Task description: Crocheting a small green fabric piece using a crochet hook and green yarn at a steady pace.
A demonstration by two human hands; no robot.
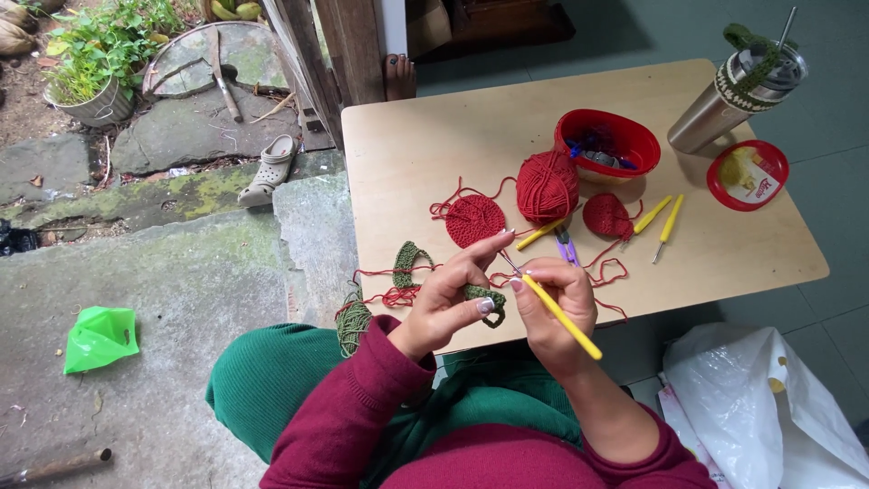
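My left hand (pixel 450 297) pinches a small green crochet piece (pixel 489 299) over the front edge of a low wooden table (pixel 425 136). My right hand (pixel 559 308) grips a yellow-handled crochet hook (pixel 563 319), its metal tip pointing up and left into the green piece. On the table beyond my hands lie a flat red crochet circle (pixel 475 220), a red yarn ball (pixel 547 186) and a smaller red crochet piece (pixel 606 215). Loose red yarn (pixel 398 294) and a curved green crochet strip (pixel 407 263) lie at the left. A green yarn ball (pixel 353 321) rests by my knee.
A red bowl (pixel 625 136) of small tools, a red lid (pixel 748 175), a steel tumbler (pixel 733 95) with a green crochet sleeve, two more yellow hooks (pixel 663 217) and purple scissors (pixel 567 246) sit on the table. A white plastic bag (pixel 760 407) lies at right, stone paving at left.
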